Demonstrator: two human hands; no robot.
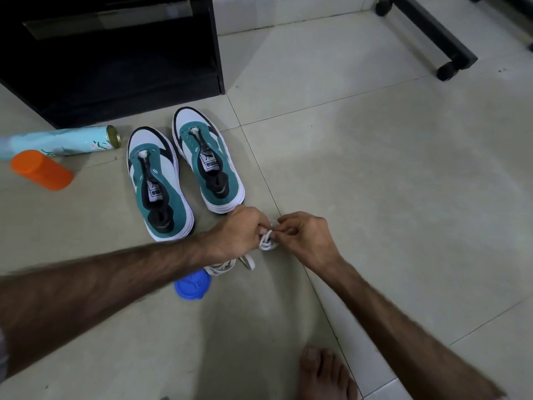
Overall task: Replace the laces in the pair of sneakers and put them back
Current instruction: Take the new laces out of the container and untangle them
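Two teal, white and black sneakers stand side by side on the tiled floor, toes pointing away from me: the left sneaker point(157, 180) and the right sneaker point(207, 160). Both have no laces in their eyelets. Just in front of the sneakers, my left hand point(239, 232) grips a bundle of white laces point(266, 241). My right hand point(305, 235) pinches the same bundle from the other side. More white lace point(230, 265) trails on the floor under my left wrist.
A black cabinet point(115, 59) stands behind the sneakers. A light blue spray can point(66, 141) lies on its side at left, beside an orange cap point(41, 170). A blue lid point(191, 284) lies near the laces. A black wheeled frame point(432, 33) is far right. My bare foot point(326, 373) is at the bottom.
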